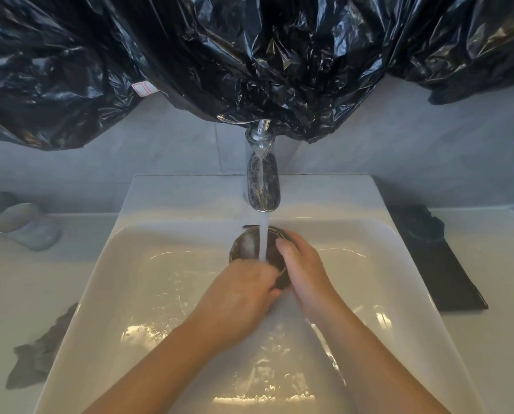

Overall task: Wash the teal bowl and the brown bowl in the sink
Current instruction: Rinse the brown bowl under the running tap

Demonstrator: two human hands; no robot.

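The brown bowl (245, 245) is tilted on its side under the running water in the white sink (148, 264), its opening turned toward me and to the left. My right hand (302, 264) grips its right rim and outer wall. My left hand (243, 289) holds the near rim, with the fingers curled at the bowl's lower edge. The stream from the chrome tap (263, 177) falls into the bowl between my hands. The teal bowl (25, 227) lies tipped on the counter at the far left.
Black plastic sheeting (249, 55) hangs across the wall above the tap. A folded black bag (434, 264) lies on the counter right of the sink. A grey cloth (37, 351) lies on the counter at the left. Water pools in the basin.
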